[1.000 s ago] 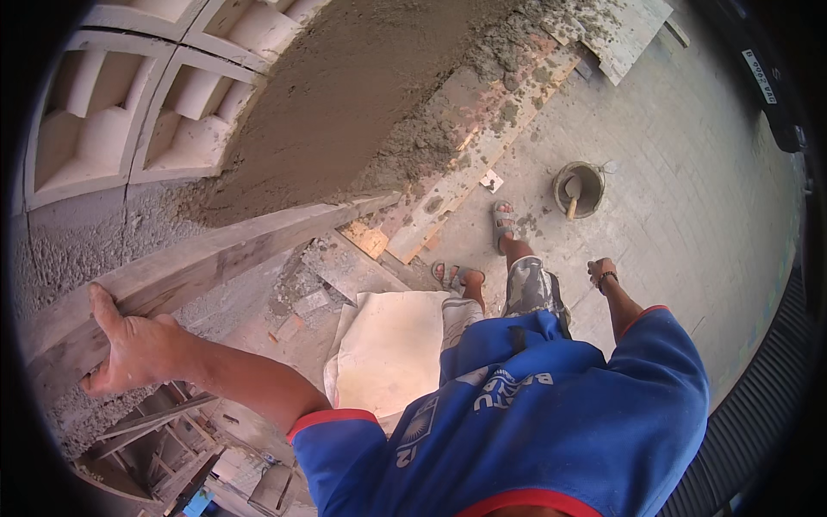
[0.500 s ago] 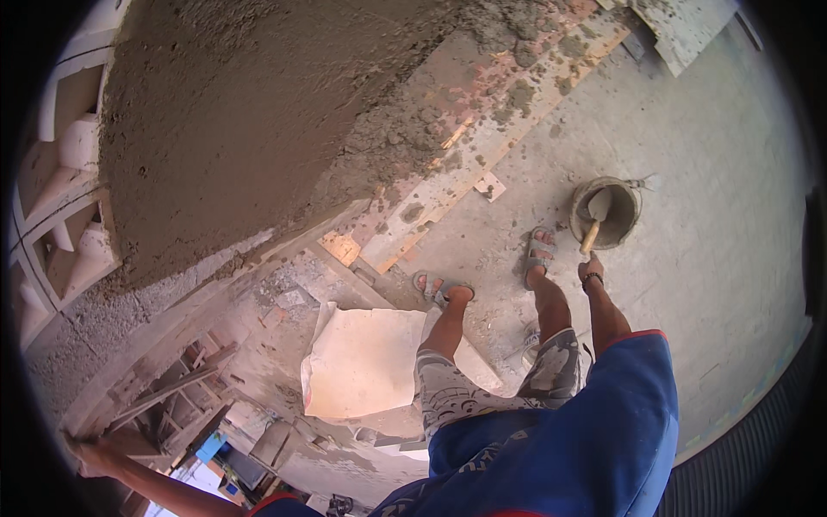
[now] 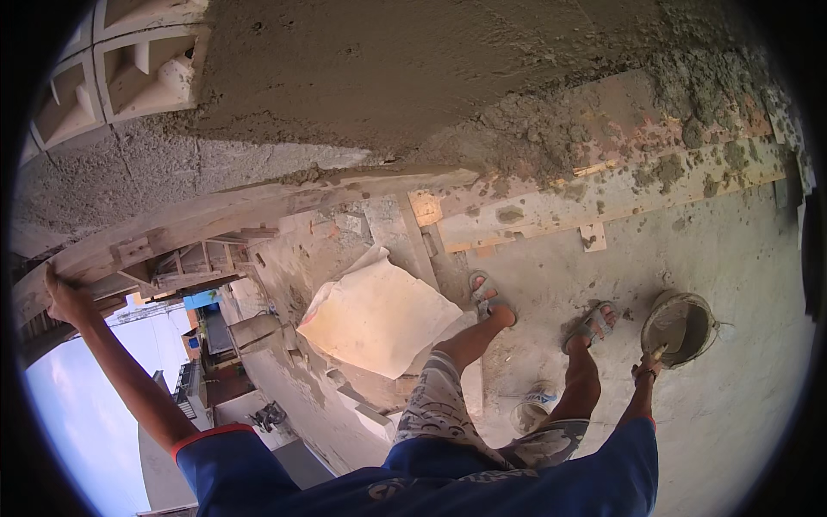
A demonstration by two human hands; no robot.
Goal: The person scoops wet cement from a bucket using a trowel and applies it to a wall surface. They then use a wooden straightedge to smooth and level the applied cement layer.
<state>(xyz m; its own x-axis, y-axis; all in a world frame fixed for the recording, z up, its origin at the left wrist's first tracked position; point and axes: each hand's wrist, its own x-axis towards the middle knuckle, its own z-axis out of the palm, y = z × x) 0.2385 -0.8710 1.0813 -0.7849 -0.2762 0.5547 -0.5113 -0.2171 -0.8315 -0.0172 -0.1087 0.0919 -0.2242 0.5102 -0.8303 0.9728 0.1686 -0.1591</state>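
My right hand (image 3: 646,370) is closed round the wooden handle of a trowel (image 3: 660,351) at the near left rim of a mortar bucket (image 3: 709,320). The trowel's blade is hard to make out against the grey inside of the bucket. Far to the left, my left hand (image 3: 71,302) grips the lower edge of a long wooden board (image 3: 215,209), which runs along the base of the wall. Wet grey mortar (image 3: 362,77) covers the surface beyond the board.
Breeze blocks (image 3: 146,69) stand at the upper left. A mortar-spattered plank (image 3: 551,215) lies along the floor's far side. Left of my sandalled feet is a pale sheet (image 3: 379,314); a small pail (image 3: 527,416) stands behind them. Timber framing (image 3: 194,258) sits below the board.
My view has swung, so the wall and board now lie more level across it. The trowel, whose blade showed plainly in the bucket, is now mostly lost from sight. My left arm shows more fully.
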